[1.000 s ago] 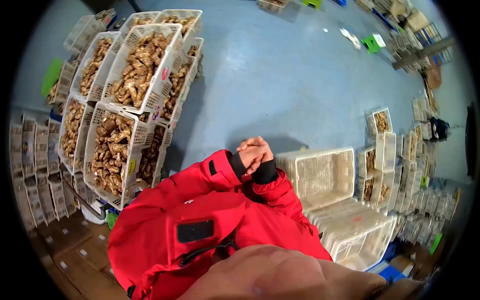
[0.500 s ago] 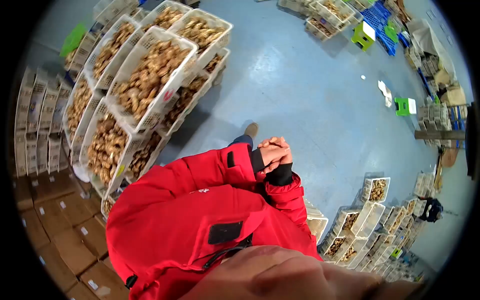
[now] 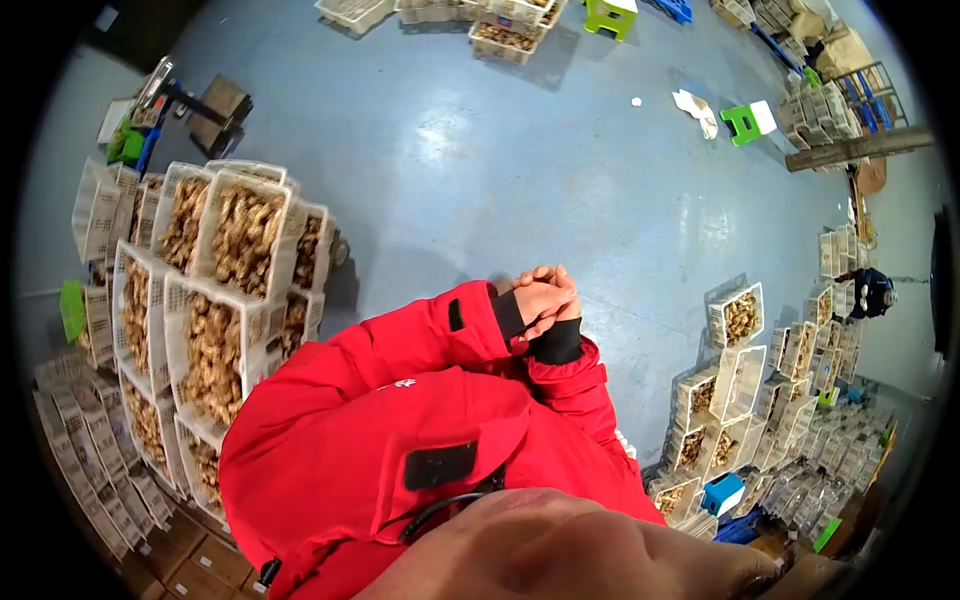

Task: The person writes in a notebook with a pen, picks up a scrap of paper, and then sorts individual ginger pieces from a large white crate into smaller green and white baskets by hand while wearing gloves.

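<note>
My left hand (image 3: 541, 299) and my right hand (image 3: 567, 308) are clasped together in front of the red jacket (image 3: 370, 400). Their fingers fold round each other, and no object shows between them, though the palms are hidden. Black cuffs end both red sleeves. Neither hand touches a crate. To the left stand stacked white plastic crates (image 3: 203, 290) filled with brown, knobbly pieces of produce (image 3: 213, 360).
Blue floor (image 3: 440, 190) stretches ahead. More filled crates (image 3: 740, 318) are at right, near a person in dark clothing (image 3: 872, 290). A green stool (image 3: 742, 124), white litter (image 3: 697, 110) and a platform scale (image 3: 218, 112) stand or lie farther off. Cardboard boxes (image 3: 210, 562) are at lower left.
The view has turned, so the left crate stack sits farther left and lower, and the scale has come into sight. A foot seen before is out of sight. Both hands stay clasped.
</note>
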Demonstrator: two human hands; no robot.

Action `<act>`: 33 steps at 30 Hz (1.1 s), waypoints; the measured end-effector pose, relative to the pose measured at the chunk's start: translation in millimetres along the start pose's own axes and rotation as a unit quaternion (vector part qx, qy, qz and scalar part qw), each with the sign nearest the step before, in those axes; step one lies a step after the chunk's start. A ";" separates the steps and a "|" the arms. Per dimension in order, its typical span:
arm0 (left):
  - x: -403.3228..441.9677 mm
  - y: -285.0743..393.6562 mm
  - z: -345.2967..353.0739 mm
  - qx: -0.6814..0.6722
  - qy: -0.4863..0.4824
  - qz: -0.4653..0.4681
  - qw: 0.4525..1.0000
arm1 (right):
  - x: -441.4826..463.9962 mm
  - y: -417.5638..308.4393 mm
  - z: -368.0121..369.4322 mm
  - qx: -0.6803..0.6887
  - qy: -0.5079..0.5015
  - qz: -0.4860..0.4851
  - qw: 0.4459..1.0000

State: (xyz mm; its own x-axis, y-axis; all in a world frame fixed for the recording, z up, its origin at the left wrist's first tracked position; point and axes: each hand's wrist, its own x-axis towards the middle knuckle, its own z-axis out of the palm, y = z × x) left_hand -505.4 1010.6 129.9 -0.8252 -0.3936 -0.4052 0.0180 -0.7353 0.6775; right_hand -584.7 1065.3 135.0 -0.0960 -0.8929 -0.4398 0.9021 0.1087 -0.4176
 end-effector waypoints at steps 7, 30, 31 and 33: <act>208.8 12.7 -32.6 -0.020 0.080 0.090 0.993 | 142.4 -130.2 -18.8 0.004 -0.030 0.032 0.999; 648.4 393.3 -27.0 0.060 -0.060 0.015 0.996 | 556.0 -529.9 36.8 -0.047 0.033 -0.012 0.998; 667.3 406.1 -27.4 0.054 -0.067 0.016 0.996 | 574.0 -539.1 38.5 -0.034 0.060 -0.020 0.997; 706.9 431.4 -29.8 0.043 -0.072 0.019 0.996 | 606.8 -575.6 29.6 -0.018 0.010 0.035 0.999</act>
State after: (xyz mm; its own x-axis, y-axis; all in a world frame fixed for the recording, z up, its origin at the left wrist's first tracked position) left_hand -1064.0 398.7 117.5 -0.8972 -0.3324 -0.2906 0.0076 -0.6697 0.7426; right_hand -1149.8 448.0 132.1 -0.0427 -0.8736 -0.4848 0.8912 0.1860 -0.4137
